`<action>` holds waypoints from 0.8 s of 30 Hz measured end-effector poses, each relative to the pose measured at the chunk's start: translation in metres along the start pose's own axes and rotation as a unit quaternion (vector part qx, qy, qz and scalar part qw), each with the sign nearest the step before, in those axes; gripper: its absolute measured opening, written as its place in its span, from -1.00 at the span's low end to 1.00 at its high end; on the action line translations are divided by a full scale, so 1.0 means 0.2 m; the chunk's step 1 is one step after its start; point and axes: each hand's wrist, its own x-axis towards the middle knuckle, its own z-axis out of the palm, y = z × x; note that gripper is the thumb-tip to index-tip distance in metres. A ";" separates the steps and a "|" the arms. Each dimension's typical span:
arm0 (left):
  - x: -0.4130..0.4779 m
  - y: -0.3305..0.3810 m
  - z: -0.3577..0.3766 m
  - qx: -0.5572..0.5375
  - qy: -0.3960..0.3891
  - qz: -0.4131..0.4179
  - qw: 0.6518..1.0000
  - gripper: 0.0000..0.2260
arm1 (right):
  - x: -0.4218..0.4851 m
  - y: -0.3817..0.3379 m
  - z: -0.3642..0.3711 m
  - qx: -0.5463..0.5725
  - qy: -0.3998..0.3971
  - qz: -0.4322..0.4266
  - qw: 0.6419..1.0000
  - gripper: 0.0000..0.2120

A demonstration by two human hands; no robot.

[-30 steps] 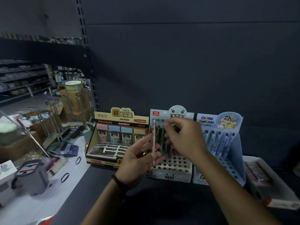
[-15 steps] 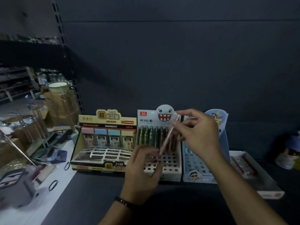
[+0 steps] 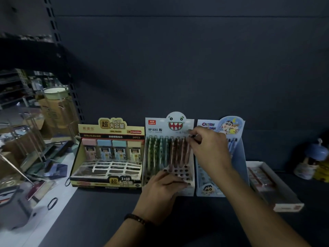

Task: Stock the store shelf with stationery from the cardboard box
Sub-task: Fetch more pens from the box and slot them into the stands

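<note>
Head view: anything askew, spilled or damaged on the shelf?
Nothing spilled or damaged. The yellow box, monster-face pen display and blue cartoon display stand upright side by side. Mildly odd: the yellow box has only its back row filled, and two loose black bands lie on the white surface to its left.

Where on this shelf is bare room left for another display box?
Bare: the front strip of the shelf below the yellow refill box, left of the left hand; the front right corner past the white tray. Crowded: the back row, where that box, monster pen display and blue pen display stand side by side.
</note>
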 end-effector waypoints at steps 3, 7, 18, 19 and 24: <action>0.00 0.00 0.01 -0.007 -0.002 -0.004 1.000 -0.67 | 0.01 -0.01 0.00 -0.012 -0.003 -0.003 1.000 -0.84; 0.00 0.00 0.01 -0.018 -0.012 -0.014 1.000 -0.66 | 0.01 -0.03 -0.01 -0.035 -0.008 -0.002 0.999 -0.82; 0.00 0.01 -0.01 -0.027 -0.027 -0.033 0.999 -0.65 | -0.02 -0.06 0.04 -0.075 -0.067 0.018 0.995 -0.85; 0.00 0.01 -0.01 -0.029 -0.028 -0.036 0.999 -0.65 | -0.02 -0.06 0.04 -0.088 -0.078 0.024 0.993 -0.84; 0.00 0.01 -0.03 -0.045 -0.040 -0.056 0.997 -0.62 | -0.02 -0.08 -0.04 -0.085 -0.128 0.054 0.987 -0.73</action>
